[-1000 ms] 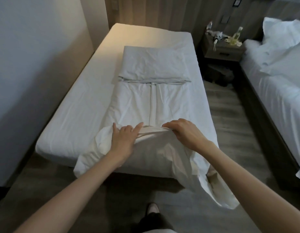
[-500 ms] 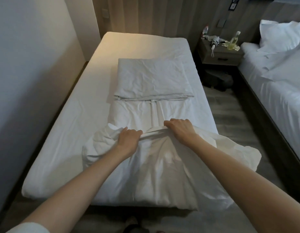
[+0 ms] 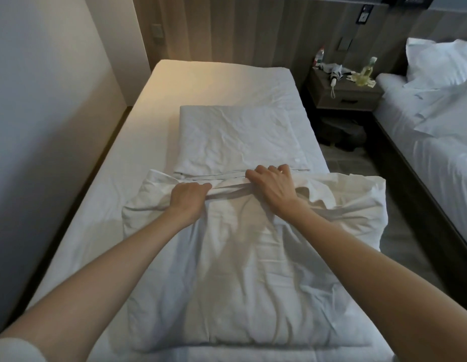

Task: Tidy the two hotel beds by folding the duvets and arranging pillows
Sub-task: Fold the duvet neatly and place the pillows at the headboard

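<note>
near flap folded up

left hand (image 3: 188,198) fisted on the duvet (image 3: 240,270) hem, right hand (image 3: 271,186) curled round it too. i've just hauled the hanging end up the bed (image 3: 96,205) to the folded far half (image 3: 240,137). this duvet nearly done.

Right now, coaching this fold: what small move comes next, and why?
Probably set the edge down and release: the left hand and right hand grip the duvet by its gathered edge, against the folded section, so this fold looks closed.
</note>
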The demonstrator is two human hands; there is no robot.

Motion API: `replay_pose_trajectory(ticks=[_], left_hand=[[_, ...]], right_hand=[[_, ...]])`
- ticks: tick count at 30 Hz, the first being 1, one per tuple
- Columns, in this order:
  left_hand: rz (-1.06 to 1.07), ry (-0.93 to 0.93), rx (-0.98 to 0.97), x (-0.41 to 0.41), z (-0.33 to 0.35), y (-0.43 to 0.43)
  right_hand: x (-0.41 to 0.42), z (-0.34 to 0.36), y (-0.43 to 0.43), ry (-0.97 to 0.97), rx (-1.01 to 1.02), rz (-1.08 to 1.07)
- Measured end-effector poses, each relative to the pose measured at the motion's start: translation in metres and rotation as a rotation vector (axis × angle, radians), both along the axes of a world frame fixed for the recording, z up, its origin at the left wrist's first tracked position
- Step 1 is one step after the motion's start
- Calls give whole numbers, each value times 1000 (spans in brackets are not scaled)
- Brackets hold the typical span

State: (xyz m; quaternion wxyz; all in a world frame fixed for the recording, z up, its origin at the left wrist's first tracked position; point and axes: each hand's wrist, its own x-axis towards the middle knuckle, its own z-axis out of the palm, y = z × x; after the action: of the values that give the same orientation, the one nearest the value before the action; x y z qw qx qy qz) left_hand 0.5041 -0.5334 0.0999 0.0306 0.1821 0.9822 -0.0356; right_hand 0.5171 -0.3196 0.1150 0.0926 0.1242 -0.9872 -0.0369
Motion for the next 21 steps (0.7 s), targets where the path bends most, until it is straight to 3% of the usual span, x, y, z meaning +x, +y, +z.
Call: replay_pose_trajectory(ticks=[13, 17, 21], left_hand=[[105, -47, -95, -113, -30, 32], [173, -73, -11, -153, -65, 38], [310, -68, 109, -174, -121, 35]], right_hand=[[-126, -63, 32, -113, -201, 13], [-168, -101, 37, -155, -271, -13], [-181, -156, 45, -180, -520, -114]])
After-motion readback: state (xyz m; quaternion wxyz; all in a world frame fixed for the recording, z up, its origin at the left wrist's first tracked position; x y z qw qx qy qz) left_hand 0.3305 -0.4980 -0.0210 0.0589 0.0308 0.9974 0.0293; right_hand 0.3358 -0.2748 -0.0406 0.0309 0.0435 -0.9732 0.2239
